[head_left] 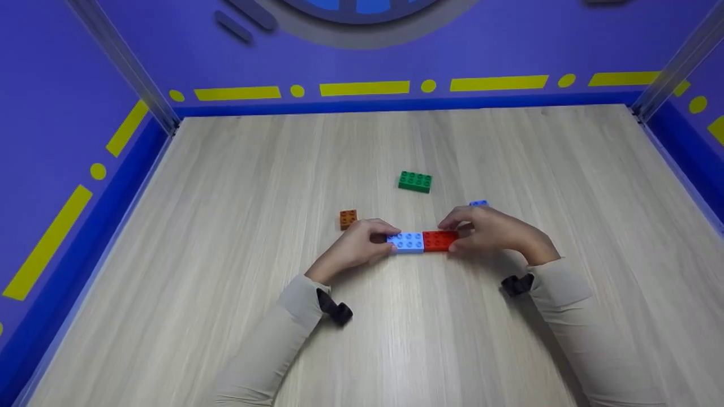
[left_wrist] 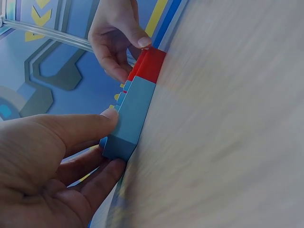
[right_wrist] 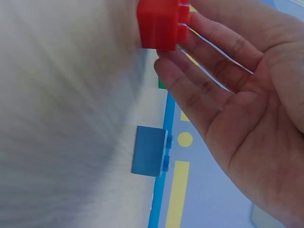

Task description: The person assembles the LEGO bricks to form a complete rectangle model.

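Note:
A light blue toy building brick [head_left: 408, 243] and a red brick [head_left: 439, 241] stand end to end on the table, their short sides touching. My left hand [head_left: 362, 242] pinches the left end of the light blue brick [left_wrist: 129, 118] between thumb and fingers. At the other end, my right hand [head_left: 491, 230] holds the red brick [right_wrist: 159, 23], thumb on the near side and fingers on the far side. Studs face up on both bricks. Whether the two are joined underneath cannot be seen.
Behind the bricks lies a green brick [head_left: 415, 181]. An orange-brown brick [head_left: 348, 219] sits just beyond my left hand. Another blue brick [head_left: 478, 203] is partly hidden behind my right hand. Blue-purple walls [head_left: 362, 68] border the wooden table [head_left: 254, 186].

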{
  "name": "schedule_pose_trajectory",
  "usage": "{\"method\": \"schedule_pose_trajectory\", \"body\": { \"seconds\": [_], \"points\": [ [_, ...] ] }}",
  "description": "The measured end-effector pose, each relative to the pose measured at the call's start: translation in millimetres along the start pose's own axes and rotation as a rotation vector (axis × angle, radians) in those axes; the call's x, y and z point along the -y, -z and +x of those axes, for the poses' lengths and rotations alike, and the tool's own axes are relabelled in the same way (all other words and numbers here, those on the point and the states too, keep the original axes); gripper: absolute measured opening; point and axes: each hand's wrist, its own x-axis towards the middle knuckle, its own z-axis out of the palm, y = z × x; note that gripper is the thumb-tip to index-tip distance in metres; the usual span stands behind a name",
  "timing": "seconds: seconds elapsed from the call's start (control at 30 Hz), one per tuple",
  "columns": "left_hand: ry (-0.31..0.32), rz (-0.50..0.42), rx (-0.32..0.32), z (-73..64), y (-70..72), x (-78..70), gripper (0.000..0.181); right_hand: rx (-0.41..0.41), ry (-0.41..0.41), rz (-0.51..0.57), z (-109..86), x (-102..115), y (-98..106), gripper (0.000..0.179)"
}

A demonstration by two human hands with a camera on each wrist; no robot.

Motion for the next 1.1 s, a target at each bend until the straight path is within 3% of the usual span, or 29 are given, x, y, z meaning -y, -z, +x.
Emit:
{"method": "schedule_pose_trajectory", "body": {
  "seconds": [0.33, 0.67, 1.1],
  "points": [
    [0.001, -0.009, -0.004, -0.4, 0.6, 1.1, 0.035, -0.033, 0.013, -0.020, 8.4, 5.0, 15.1, 0.035],
    [-0.011, -0.020, -0.005, -0.2, 1.7, -0.9, 0.034, -0.096, -0.032, -0.050, 21.9, 10.1, 29.8, 0.038],
    [-0.019, -0.023, 0.000, 1.2, 0.1, 0.2, 0.034, -0.121, -0.023, -0.101, 45.5, 15.5, 32.0, 0.042]
  ]
}}
